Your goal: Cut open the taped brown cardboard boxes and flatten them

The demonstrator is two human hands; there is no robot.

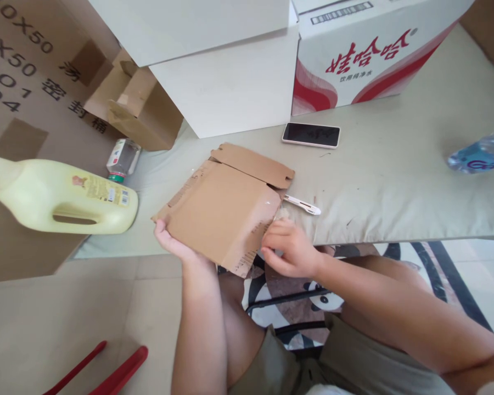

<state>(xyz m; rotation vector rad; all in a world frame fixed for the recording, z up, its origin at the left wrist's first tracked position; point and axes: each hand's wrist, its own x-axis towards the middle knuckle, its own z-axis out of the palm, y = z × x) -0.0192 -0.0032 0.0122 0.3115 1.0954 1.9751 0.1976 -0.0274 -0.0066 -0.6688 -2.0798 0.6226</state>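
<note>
- Carton (212, 211): over the table's near edge, between the hands. The work looks partway: the broad panel is whole and smooth, while the far side is not closed.
- Left hand (176, 244): at the carton's near left corner, closed on the board, thumb along the edge, most fingers out of sight beneath.
- Right hand (291, 247): at the carton's right edge, fingers curled nearly closed. I cannot tell whether they pinch board, film or nothing.
- Flap (253, 165): at the carton's far end, spread outward, not tucked in; judged as left undone.
- Film (268, 203): a clear sheen, probably tape, on the carton's right side. How much is stuck or loose is hard to make out.
- Table (415, 186): under and beyond the carton, which hides part of it. Whether cloth or hands bear the carton is unclear.
- Big box (20, 131): left of the carton, cut off by the frame.
- White box (230, 82): beyond the carton, its top cut off.
- Jug (37, 189): left of the carton, its top end out of frame.
- Bottle (480, 156): well right of the carton, cut off and blurred.
- Cutter (303, 205): just right of the carton, lying loose; whether its blade is out is too small to tell.
</note>
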